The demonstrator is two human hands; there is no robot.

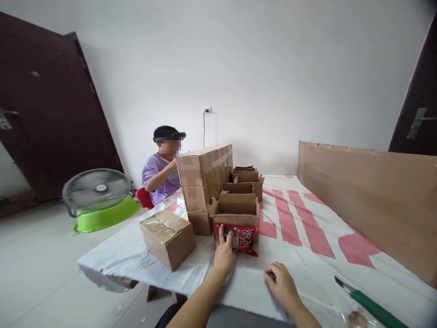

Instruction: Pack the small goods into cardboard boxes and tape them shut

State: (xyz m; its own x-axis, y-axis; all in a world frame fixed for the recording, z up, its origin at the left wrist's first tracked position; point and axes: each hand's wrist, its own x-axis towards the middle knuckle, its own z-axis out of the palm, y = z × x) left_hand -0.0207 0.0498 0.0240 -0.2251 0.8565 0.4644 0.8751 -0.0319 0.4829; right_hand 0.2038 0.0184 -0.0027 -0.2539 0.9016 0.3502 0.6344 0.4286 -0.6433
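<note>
My left hand (225, 250) has its fingers closed over a shiny red printed packet (247, 237). That packet stands against the front of the nearest open cardboard box (239, 208). Its left part is covered by my fingers. My right hand (282, 282) rests on the cloth near the front edge of the table, fingers curled in, with no object visible in it. Behind the nearest box, more open boxes (247, 176) run back in a row.
Closed cartons (191, 182) are stacked left of the open boxes. A taped carton (167, 237) sits at the table's left. A green-handled knife (372, 305) lies at right, before a tall cardboard panel (368, 191). Another person (160, 177) sits behind the stack; a fan (99, 191) is on the floor.
</note>
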